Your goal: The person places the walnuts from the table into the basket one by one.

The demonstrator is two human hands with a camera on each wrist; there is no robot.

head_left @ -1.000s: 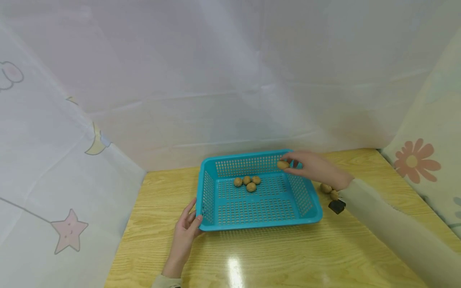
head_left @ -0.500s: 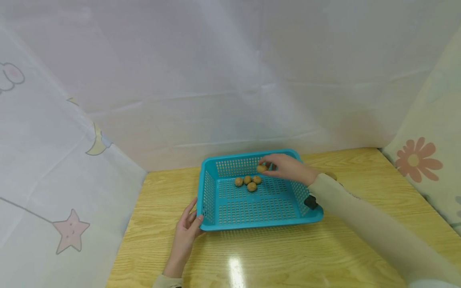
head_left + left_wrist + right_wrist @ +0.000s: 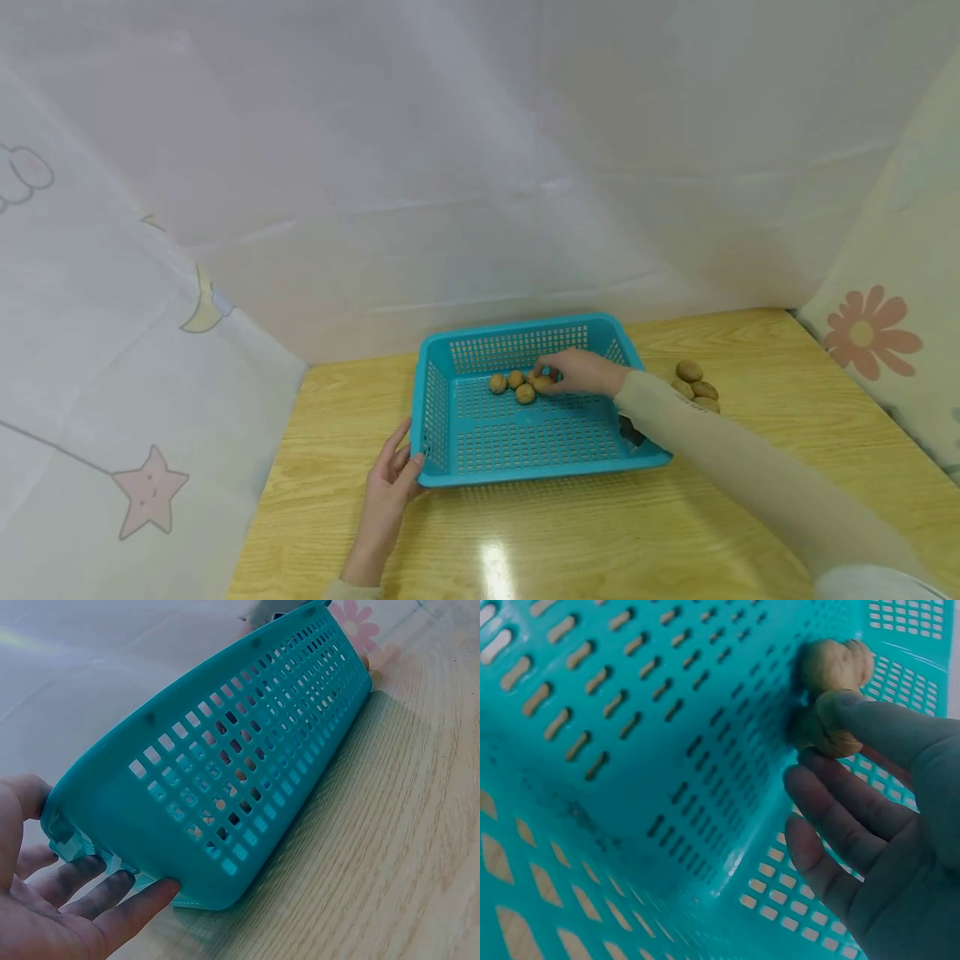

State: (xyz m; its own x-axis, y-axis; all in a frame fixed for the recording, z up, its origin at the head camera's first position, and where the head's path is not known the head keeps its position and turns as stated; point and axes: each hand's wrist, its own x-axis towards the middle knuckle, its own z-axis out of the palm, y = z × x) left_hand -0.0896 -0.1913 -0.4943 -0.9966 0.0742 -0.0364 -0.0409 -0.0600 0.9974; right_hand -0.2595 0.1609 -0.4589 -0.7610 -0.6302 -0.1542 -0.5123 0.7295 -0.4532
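A blue-green plastic basket (image 3: 540, 475) with slotted walls sits on the wooden table. My left hand (image 3: 387, 492) grips its left end, thumb over the rim and fingers against the outer wall (image 3: 187, 862). Inside the basket, my right hand (image 3: 585, 372) pinches a walnut (image 3: 836, 735) between thumb and fingers, low over the floor. That walnut is right up against others there, including one walnut (image 3: 525, 393) in front and another walnut (image 3: 498, 383) to the left. One walnut is partly hidden behind the right fingers.
Several more walnuts (image 3: 688, 372) lie in a small heap on the table (image 3: 585, 533), right of the basket and close beside the right sleeve (image 3: 720, 442). A pale curtain (image 3: 480, 167) hangs behind the table, with printed sheets at both sides.
My right hand has moved left and down into the basket with the walnut, from its right rear edge to the walnuts inside. The left hand keeps its place on the basket.
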